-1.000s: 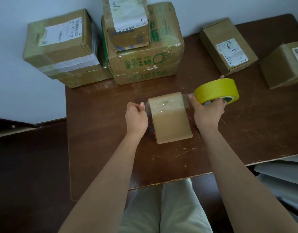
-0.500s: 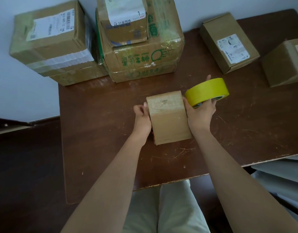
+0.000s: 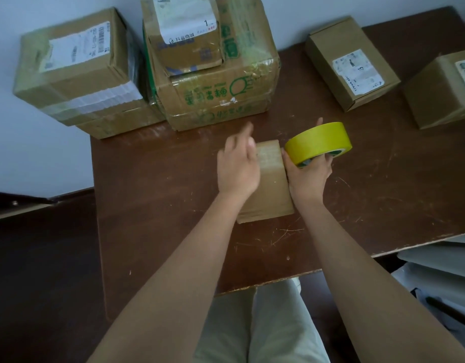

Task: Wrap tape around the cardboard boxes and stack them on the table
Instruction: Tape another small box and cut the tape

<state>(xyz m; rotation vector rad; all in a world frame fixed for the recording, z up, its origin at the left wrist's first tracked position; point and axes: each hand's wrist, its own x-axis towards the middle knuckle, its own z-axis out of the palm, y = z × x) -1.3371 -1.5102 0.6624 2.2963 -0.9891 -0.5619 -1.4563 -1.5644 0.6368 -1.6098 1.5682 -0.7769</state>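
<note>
Mid-task, approx. Small cardboard box (image 3: 268, 189) lies on the table (image 3: 158, 205) near centre, w/ a shiny clear strip across its far end, so one band of tape looks at least partly laid on it.

Left hand (image 3: 238, 169) is over the box's left part, fingers fairly straight and relaxed, index pointing far; it grips nothing. Can't tell if the palm touches the cardboard or sits just above.

Right hand (image 3: 308, 176) is just right of the box, fingers and thumb curled round the yellow tape roll (image 3: 319, 142), which is held up beside the box's far-right corner. Whether the tape is still joined to the box: can't tell.

Done so far, judging by how things lie: stack at far left, against the wall. A labelled box (image 3: 74, 61) w/ a white band sits on a flatter box, and next to it a big green-printed box (image 3: 218, 82) carries a smaller labelled parcel (image 3: 181, 30). These look taped and glossy.

Left to do, prob.: finish wrapping this small box and cut the tape, then stack it. Two more boxes stand at far right, well apart from the stack: one w/ a white label (image 3: 352, 64) and one at the right edge (image 3: 441, 93). No tape visible on them from here, so they likely still need wrapping + stacking.
</note>
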